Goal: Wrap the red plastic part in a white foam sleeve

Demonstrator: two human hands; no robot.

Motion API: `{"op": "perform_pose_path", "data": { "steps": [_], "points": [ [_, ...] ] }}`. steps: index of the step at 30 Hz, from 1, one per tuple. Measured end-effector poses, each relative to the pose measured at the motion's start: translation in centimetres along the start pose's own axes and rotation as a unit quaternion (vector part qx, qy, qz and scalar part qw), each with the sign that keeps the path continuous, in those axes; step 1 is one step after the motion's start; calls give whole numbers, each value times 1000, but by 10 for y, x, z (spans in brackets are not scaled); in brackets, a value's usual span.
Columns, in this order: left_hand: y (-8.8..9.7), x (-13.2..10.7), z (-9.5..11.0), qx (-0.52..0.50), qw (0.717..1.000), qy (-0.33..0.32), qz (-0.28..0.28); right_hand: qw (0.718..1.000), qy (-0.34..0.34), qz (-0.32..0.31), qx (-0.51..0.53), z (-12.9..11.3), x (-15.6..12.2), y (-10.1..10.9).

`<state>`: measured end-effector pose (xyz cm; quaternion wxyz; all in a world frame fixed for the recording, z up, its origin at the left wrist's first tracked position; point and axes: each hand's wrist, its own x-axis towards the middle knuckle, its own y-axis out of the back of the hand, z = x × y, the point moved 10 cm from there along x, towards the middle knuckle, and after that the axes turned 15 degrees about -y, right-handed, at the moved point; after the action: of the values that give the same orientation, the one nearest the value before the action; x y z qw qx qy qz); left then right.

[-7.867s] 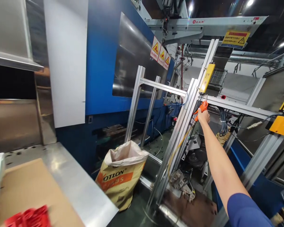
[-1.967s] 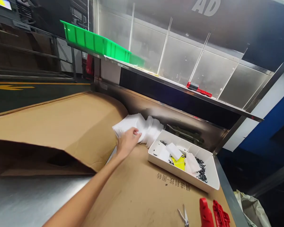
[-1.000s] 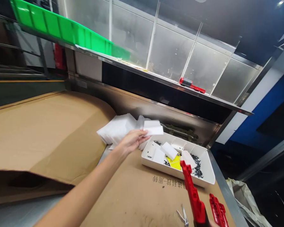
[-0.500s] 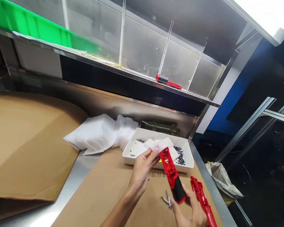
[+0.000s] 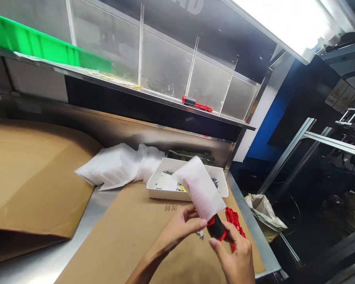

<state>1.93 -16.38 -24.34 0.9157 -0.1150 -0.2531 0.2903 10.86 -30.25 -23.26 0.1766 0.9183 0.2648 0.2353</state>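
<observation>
A white foam sleeve covers the upper part of a red and black plastic housing, and only the housing's black lower end with its red rim shows. My left hand pinches the sleeve's open edge between thumb and fingers. Around the housing's lower end, the fingers of my right hand are closed. Behind that hand a second red housing lies on the cardboard, partly hidden. Small metal nippers lie beneath the left thumb, mostly covered.
A white tray with small black parts stands behind my hands. Left of it lies a pile of white foam sleeves, beside a large cardboard box. Another red and black housing rests on the shelf. A sack stands off the table's right edge.
The foam sleeve, held beside the housing's red end before, now covers that end. My left hand has come down close to my right. The view has shifted right.
</observation>
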Motion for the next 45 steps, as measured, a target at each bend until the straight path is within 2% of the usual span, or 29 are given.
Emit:
{"op": "perform_pose_path", "data": {
  "steps": [2,5,7,10,13,16,19,23,27,31,34,38,42,45],
  "points": [
    [-10,-9,0,-2,1000,9,-14,997,-40,-56,45,0,-3,2],
    [-12,-18,11,-29,998,-15,44,988,-77,-106,78,-2,-12,10],
    [-15,-21,16,-63,993,-30,91,990,-65,-109,60,-7,-18,18],
    [-31,-27,16,-119,984,-28,133,992,-36,-118,18,-15,-25,26],
    [-51,-41,6,-172,972,-4,160,987,-43,-153,18,-17,-30,29],
    [-71,-61,-10,-230,958,41,168,992,-37,-119,-26,-21,-31,41],
    [-74,-78,-25,-290,927,81,223,991,-6,-94,-98,-28,-32,51],
    [-62,-96,-39,-337,866,116,351,991,6,-117,-69,-29,-28,63],
    [-65,-109,-43,-366,827,128,406,989,33,-124,-73,-34,-24,68],
    [-83,-120,-44,-415,806,140,398,977,59,-143,-149,-42,-25,57],
    [-102,-128,-44,-483,785,154,356,967,88,-141,-194,-54,-25,50],
    [-120,-142,-46,-561,756,170,293,956,128,-170,-203,-70,-31,43],
    [-126,-161,-51,-595,737,179,266,933,153,-200,-255,-79,-40,37],
    [-127,-174,-53,-604,733,179,256,918,169,-226,-279,-84,-48,35]
  ]
}}
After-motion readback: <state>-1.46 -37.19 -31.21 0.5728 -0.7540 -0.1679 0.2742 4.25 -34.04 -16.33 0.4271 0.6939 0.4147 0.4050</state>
